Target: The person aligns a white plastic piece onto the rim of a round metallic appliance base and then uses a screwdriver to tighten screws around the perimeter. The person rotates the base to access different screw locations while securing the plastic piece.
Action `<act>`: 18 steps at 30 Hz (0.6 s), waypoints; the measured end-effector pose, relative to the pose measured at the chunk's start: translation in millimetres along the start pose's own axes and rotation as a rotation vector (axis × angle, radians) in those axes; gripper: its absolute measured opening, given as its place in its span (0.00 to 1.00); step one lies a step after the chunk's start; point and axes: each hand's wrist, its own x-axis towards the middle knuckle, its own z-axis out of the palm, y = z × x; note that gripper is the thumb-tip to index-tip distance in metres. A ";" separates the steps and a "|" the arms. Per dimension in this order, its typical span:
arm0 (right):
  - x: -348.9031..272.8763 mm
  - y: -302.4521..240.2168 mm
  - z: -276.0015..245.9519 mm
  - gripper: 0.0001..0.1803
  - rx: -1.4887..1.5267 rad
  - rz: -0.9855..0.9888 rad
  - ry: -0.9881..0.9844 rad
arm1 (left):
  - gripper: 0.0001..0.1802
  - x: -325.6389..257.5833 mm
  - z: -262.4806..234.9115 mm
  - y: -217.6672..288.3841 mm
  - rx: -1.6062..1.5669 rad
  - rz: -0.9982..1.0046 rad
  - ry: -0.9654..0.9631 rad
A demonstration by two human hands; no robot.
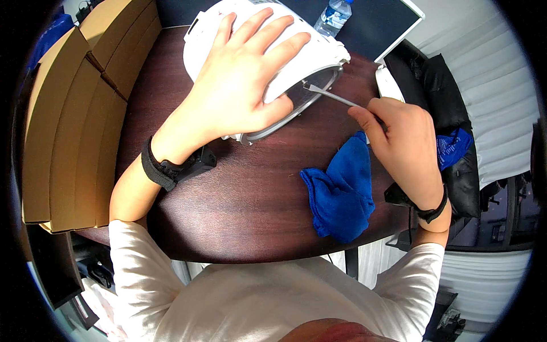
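Note:
A white, rounded appliance (199, 48) lies on its side on the table, with a round opening rimmed in grey metal turned to the front right. My left hand (242, 80) presses flat on its shell, fingers spread and thumb close to the rim. In my right hand (401, 137) is a slim metal screwdriver (336, 98); its handle is hidden by the fingers. The flat tip points left and meets the appliance at the edge of the opening. I cannot tell whether it sits in a screw. Just left of my right forearm lies a crumpled blue cloth (345, 191).
Brown cardboard boxes (68, 137) line the left side of the dark wood table (228, 211). A water bottle (333, 20) stands behind the appliance, in front of a dark panel. At the right are a black padded seat (450, 97) and another blue cloth (454, 147).

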 end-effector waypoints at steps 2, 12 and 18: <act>-1.9 -2.1 0.4 0.21 -0.049 -0.006 0.008 | 0.46 -0.6 0.6 0.6 0.001 -0.008 -0.004; -10.4 -17.3 10.3 0.23 -0.064 0.033 -0.013 | 0.45 -1.4 1.7 4.1 0.001 -0.019 0.010; -8.2 -11.9 11.3 0.25 0.116 0.081 -0.092 | 0.45 -3.5 3.7 6.1 0.019 -0.023 0.031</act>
